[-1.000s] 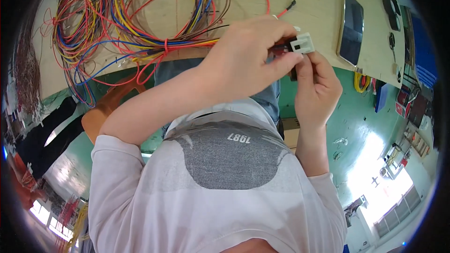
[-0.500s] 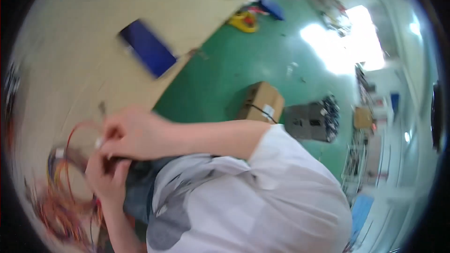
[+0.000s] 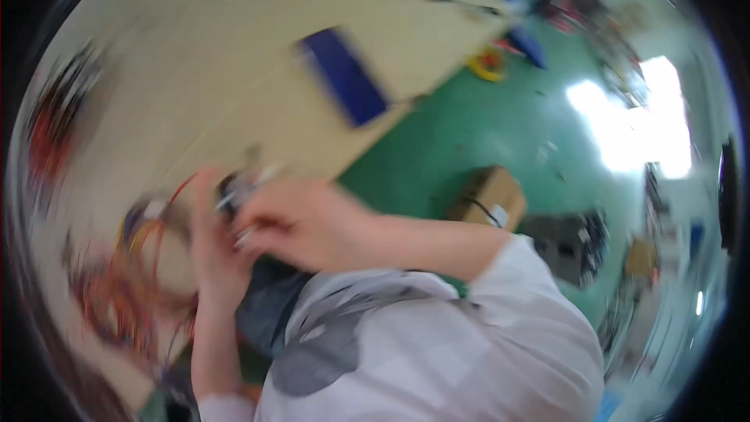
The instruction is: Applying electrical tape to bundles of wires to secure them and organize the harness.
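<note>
My left hand (image 3: 212, 254) and my right hand (image 3: 301, 219) are together above the tabletop, in front of my body, both smeared by motion. The right fingers are bent in a pinch, with a small whitish piece (image 3: 246, 237) at their tips, too blurred to name. One left finger points up; the other left fingers are partly hidden behind the right hand. Between and just beyond the hands shows a small dark and white object (image 3: 229, 194) of unclear kind. A red wire (image 3: 184, 183) curves up to the left fingertips from the wire bundle (image 3: 129, 289) of mostly orange strands.
On the pale table (image 3: 234, 55) lies a dark blue rectangular object (image 3: 344, 76). More blurred wires (image 3: 58, 129) lie at the left edge. Across the green floor (image 3: 422, 160) stand a cardboard box (image 3: 488, 195), a grey bin (image 3: 558, 242) and something yellow (image 3: 488, 64).
The view has swung, so table, box and bin appear farther right. My right hand has shifted across the left one, and a left finger has straightened from its curl.
</note>
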